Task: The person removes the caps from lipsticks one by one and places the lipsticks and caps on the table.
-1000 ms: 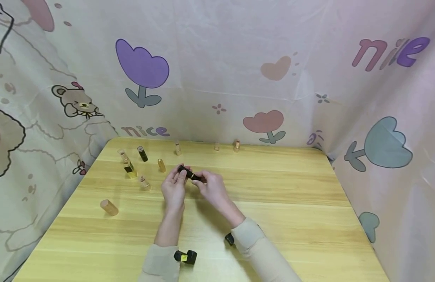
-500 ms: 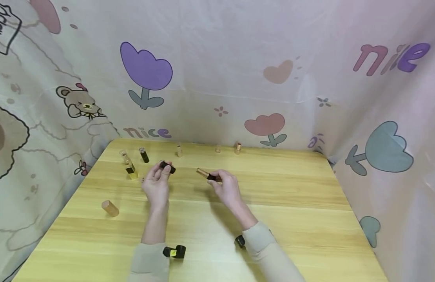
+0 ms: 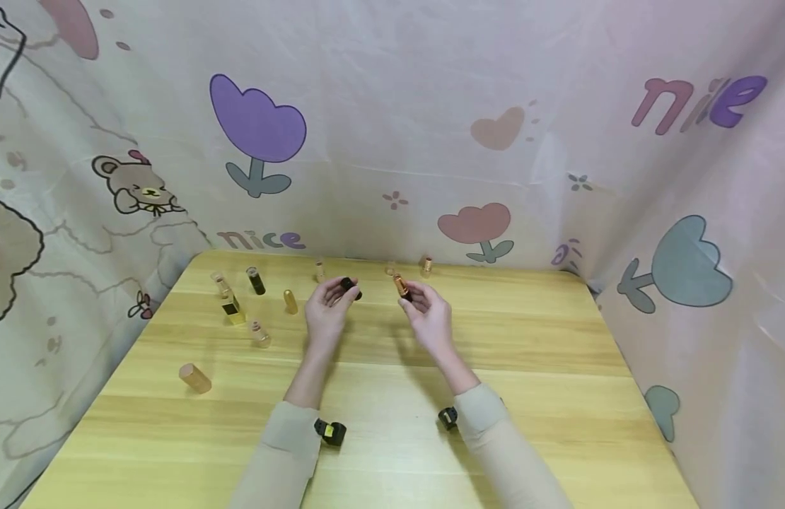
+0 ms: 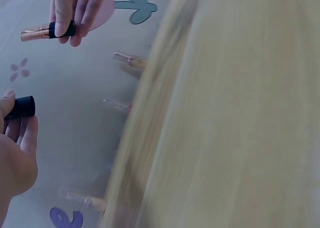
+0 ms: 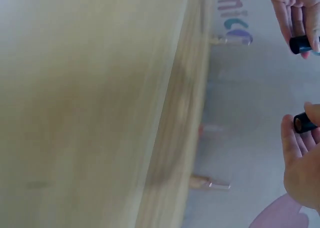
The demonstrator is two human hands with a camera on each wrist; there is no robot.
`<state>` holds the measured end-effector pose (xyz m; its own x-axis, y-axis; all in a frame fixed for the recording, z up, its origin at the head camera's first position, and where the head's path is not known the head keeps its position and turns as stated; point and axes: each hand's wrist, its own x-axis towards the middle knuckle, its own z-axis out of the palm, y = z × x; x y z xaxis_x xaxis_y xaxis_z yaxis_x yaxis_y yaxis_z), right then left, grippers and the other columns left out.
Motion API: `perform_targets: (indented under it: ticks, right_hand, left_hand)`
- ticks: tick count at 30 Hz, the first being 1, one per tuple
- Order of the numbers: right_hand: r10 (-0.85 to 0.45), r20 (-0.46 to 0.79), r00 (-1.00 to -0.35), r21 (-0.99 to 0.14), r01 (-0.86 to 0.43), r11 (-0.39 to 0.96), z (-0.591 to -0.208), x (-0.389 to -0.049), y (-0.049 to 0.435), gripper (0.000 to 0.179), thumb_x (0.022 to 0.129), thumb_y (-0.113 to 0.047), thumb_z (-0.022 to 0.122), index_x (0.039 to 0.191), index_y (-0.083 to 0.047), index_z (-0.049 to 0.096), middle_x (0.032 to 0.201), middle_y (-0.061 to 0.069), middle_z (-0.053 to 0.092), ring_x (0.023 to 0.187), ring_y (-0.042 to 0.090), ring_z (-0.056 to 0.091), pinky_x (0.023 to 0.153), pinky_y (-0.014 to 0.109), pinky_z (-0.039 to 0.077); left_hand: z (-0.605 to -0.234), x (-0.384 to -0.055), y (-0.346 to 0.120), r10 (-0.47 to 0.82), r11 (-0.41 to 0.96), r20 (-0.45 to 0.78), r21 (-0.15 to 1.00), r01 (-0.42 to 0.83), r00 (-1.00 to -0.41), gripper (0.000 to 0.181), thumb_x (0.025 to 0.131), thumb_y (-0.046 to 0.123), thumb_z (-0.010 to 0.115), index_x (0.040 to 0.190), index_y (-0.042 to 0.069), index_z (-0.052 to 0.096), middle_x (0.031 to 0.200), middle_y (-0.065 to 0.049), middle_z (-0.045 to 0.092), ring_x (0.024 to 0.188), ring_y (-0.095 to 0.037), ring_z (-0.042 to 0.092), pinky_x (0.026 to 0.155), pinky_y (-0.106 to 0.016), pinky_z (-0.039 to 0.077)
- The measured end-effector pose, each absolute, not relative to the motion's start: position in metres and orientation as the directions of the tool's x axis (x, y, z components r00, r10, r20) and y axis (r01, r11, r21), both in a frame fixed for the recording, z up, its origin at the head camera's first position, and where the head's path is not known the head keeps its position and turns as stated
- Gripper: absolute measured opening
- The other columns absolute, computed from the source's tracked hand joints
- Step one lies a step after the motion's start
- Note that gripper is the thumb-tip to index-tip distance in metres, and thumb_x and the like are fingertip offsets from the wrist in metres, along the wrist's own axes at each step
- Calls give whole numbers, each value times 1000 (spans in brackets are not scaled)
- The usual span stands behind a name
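Observation:
Above the middle of the table (image 3: 392,438), both hands are raised and apart. My left hand (image 3: 325,314) pinches a black lipstick cap (image 3: 348,284) between thumb and fingers; the left wrist view shows the cap (image 4: 22,107) lying sideways. To the right, my right hand (image 3: 433,319) grips an uncapped lipstick (image 3: 401,285) by its black base. Its shiny gold inner tube points up and toward the back in the head view. In the left wrist view the lipstick (image 4: 36,33) shows both gold and black parts.
At the left stand a gold bullet-shaped tube (image 3: 291,302), a black lipstick (image 3: 255,281), a gold square one (image 3: 233,309), a pink one (image 3: 260,334) and a tan tube (image 3: 195,378). Small lipsticks (image 3: 427,266) line the back edge before a printed curtain (image 3: 367,106).
One second ago the black lipstick was whole between both hands. The cap was pulled off to the left. Since then both hands have moved farther back, and the gold tube has tipped upward.

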<state>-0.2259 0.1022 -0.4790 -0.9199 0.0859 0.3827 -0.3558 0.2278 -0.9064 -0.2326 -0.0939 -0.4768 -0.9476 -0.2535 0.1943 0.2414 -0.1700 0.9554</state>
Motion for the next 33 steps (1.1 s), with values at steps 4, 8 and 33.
perform_targets:
  ticks: [4,8,33]
  right_hand:
    - [127,357,-925,-920,-325,218,-480,-239,114,32,93,5,76,124,6,70,120,28,73,112,41,74,98,35,63]
    - [171,323,-931,-929,-277,245,-485,-253,126,31,93,4,75,124,8,69,119,28,74,112,41,73,100,36,63]
    - [95,88,-992,-839,-23,543,-507,-321,162,33,90,3,76,121,8,69,117,26,74,107,38,73,99,44,63]
  left_hand:
    - [-481,-249,-86,-220,-161,189,961,227,-957,37,93,-4,77,127,-8,64,125,-29,71,107,-13,71,97,-22,61]
    - [-485,-265,-79,-178,-119,176,973,199,-968,38,95,0,76,131,-7,65,129,-25,71,117,-26,69,98,-18,59]
    - [-521,-336,-40,-55,156,159,977,149,-986,27,95,-3,73,122,-5,68,126,-26,71,120,-39,69,104,-41,61]
